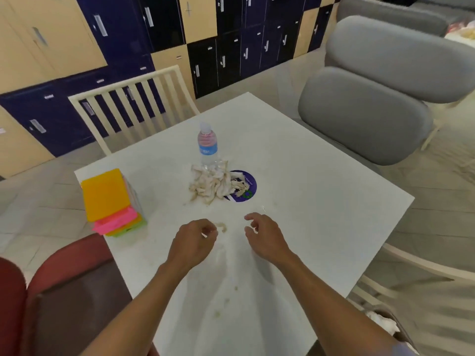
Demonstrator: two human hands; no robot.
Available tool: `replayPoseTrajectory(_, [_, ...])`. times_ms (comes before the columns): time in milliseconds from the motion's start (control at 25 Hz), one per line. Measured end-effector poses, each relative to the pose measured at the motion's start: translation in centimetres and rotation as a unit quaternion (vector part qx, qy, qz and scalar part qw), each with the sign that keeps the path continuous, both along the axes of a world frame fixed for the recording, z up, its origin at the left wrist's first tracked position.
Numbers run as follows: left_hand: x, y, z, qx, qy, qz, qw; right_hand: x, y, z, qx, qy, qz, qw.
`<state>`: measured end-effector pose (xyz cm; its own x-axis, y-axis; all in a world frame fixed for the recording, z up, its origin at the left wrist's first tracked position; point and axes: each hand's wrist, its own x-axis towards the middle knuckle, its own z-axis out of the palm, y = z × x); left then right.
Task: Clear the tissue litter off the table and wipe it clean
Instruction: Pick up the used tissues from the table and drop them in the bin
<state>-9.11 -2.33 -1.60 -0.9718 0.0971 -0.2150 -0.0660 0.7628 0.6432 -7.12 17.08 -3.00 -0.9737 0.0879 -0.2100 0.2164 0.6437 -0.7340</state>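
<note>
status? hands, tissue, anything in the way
Both hands over the table, fingers curled; grip unclear. Tissue pile untouched at centre, small scrap between the hands. Water bottle stands against the pile's far edge.

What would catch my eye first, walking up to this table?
Probably the pile of torn tissue at the middle of the white table, just in front of a water bottle. Next, the bright stack of coloured pads at the left edge. Nearer, the left hand and right hand hover over small scraps.
</note>
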Motion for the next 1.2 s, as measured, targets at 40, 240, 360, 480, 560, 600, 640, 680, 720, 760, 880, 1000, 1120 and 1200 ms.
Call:
replayPoseTrajectory(40, [-0.8,-1.0,-0.2,0.008,-0.003,0.01,1.0,-1.5,-1.0,-0.1,0.0,-0.003,0.009,1.0])
replayPoseTrajectory(240, [-4.6,-4.9,-1.7,0.05,-0.033,0.045,0.997,-9.1,-5.3,-1.4,0.025,-0.009,0.057,0.998])
replayPoseTrajectory(360, [-6.2,-6.3,-2.5,0.094,-0.049,0.075,0.992,-12.8,-6.5,-2.6,0.087,0.0,0.076,0.993])
replayPoseTrajectory(480, [-7.1,-7.1,-3.4,0.139,-0.075,0.099,0.982,-14.9,-7.0,-4.0,0.144,-0.028,0.084,0.986])
replayPoseTrajectory(560, [-7.3,-7.2,-3.9,0.17,-0.09,0.115,0.974,-15.2,-6.9,-4.6,0.156,-0.013,0.076,0.985])
replayPoseTrajectory(600, [-7.4,-7.2,-4.1,0.185,-0.1,0.125,0.97,-15.1,-6.9,-4.7,0.151,0.009,0.066,0.986])
replayPoseTrajectory(640, [-7.4,-7.2,-4.3,0.199,-0.109,0.132,0.965,-14.7,-6.8,-4.8,0.146,0.034,0.053,0.987])
replayPoseTrajectory(680, [-7.4,-7.1,-4.5,0.21,-0.115,0.136,0.961,-14.1,-6.7,-4.7,0.145,0.051,0.042,0.987])
replayPoseTrajectory(720, [-7.3,-6.9,-4.6,0.218,-0.12,0.139,0.959,-13.6,-6.6,-4.7,0.143,0.058,0.037,0.987])
replayPoseTrajectory(760, [-7.3,-6.6,-4.6,0.222,-0.126,0.139,0.957,-13.1,-6.6,-4.6,0.139,0.059,0.034,0.988])
replayPoseTrajectory(880, [-7.2,-5.7,-4.3,0.227,-0.137,0.137,0.955,-12.7,-6.7,-3.8,0.109,0.075,-0.001,0.991])
replayPoseTrajectory(1000, [-7.2,-4.8,-3.3,0.306,-0.146,0.17,0.925,-13.2,-7.3,-2.0,-0.005,0.048,-0.029,0.998])
replayPoseTrajectory(1120, [-6.9,-4.7,-3.0,0.418,-0.167,0.188,0.873,-11.5,-8.7,-0.1,-0.201,-0.038,-0.015,0.979])
replayPoseTrajectory(1200, [-6.7,-5.1,-3.8,0.416,-0.157,0.173,0.879,-10.1,-9.3,0.6,-0.26,-0.092,0.037,0.961])
